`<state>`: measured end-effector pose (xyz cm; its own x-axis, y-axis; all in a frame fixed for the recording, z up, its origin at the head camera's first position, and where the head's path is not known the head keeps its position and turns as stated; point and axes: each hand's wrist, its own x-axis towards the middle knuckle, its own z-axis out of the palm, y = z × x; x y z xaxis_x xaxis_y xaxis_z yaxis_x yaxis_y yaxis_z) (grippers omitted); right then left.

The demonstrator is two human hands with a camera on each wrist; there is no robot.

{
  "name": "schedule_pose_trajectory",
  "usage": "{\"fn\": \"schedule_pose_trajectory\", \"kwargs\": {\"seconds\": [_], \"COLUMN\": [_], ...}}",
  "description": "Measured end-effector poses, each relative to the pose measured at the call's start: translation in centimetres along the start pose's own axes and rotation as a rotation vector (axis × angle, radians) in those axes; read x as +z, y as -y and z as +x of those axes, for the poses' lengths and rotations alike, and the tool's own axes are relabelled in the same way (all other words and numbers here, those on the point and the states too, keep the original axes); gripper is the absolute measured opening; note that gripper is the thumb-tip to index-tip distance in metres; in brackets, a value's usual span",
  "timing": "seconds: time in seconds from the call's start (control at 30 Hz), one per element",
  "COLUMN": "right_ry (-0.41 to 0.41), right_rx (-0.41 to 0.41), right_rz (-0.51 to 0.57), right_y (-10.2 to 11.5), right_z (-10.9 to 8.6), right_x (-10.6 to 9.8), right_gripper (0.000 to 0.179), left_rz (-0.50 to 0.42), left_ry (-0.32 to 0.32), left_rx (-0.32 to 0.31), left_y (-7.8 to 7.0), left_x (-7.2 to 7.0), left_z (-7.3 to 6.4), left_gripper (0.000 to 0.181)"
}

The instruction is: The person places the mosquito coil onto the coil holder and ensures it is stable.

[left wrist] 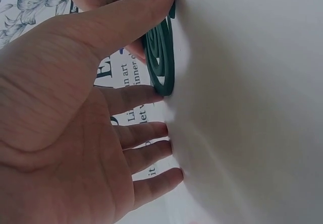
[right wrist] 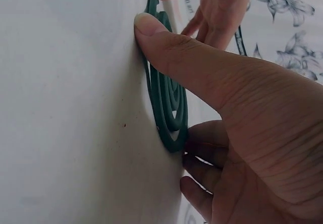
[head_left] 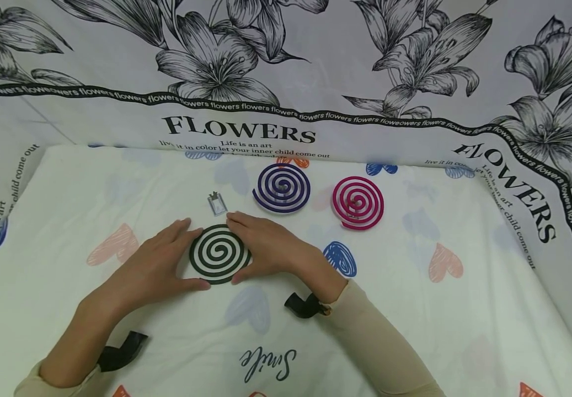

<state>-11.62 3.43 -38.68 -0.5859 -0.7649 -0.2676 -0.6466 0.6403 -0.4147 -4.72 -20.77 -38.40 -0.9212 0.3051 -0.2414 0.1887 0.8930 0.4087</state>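
Note:
A dark green mosquito coil [head_left: 219, 253] lies flat on the white cloth between the two hands. My left hand [head_left: 159, 264] holds its left side, thumb at the near rim and index finger at the far rim. In the left wrist view its other fingers [left wrist: 151, 186] reach down to the cloth. From the other side my right hand [head_left: 271, 245] grips the coil, thumb [right wrist: 151, 27] on the near rim and fingertips at the far rim. Just beyond the coil lies a small silvery metal piece [head_left: 217, 204], perhaps a coil stand.
A purple coil [head_left: 282, 188] and a pink coil [head_left: 358, 203] lie farther back, to the right of the hands. The cloth [head_left: 390, 331] carries printed hearts and the word Smile. Behind it rises a white sheet [head_left: 335, 66] with black flower prints.

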Motion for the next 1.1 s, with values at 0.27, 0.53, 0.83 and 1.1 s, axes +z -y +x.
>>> {"fn": "schedule_pose_trajectory", "kwargs": {"seconds": [0.27, 0.53, 0.83, 1.1], "right_ry": [-0.007, -0.012, -0.028, -0.073], "right_rx": [0.000, -0.005, -0.012, -0.039], "right_rz": [0.038, 0.035, 0.015, 0.043], "right_y": [-0.14, -0.18, -0.20, -0.46], "right_z": [0.15, 0.23, 0.25, 0.27], "right_x": [-0.06, -0.01, -0.09, -0.01], "right_gripper": [0.114, 0.114, 0.114, 0.113], "left_rz": [0.014, -0.002, -0.009, -0.018], "left_ry": [0.003, -0.010, -0.007, -0.038], "left_rx": [0.015, 0.026, 0.041, 0.088], "left_y": [0.19, 0.11, 0.16, 0.56], "left_x": [-0.03, -0.02, -0.49, -0.44], "left_z": [-0.13, -0.06, -0.12, 0.03], "left_gripper": [0.116, 0.110, 0.115, 0.113]}}
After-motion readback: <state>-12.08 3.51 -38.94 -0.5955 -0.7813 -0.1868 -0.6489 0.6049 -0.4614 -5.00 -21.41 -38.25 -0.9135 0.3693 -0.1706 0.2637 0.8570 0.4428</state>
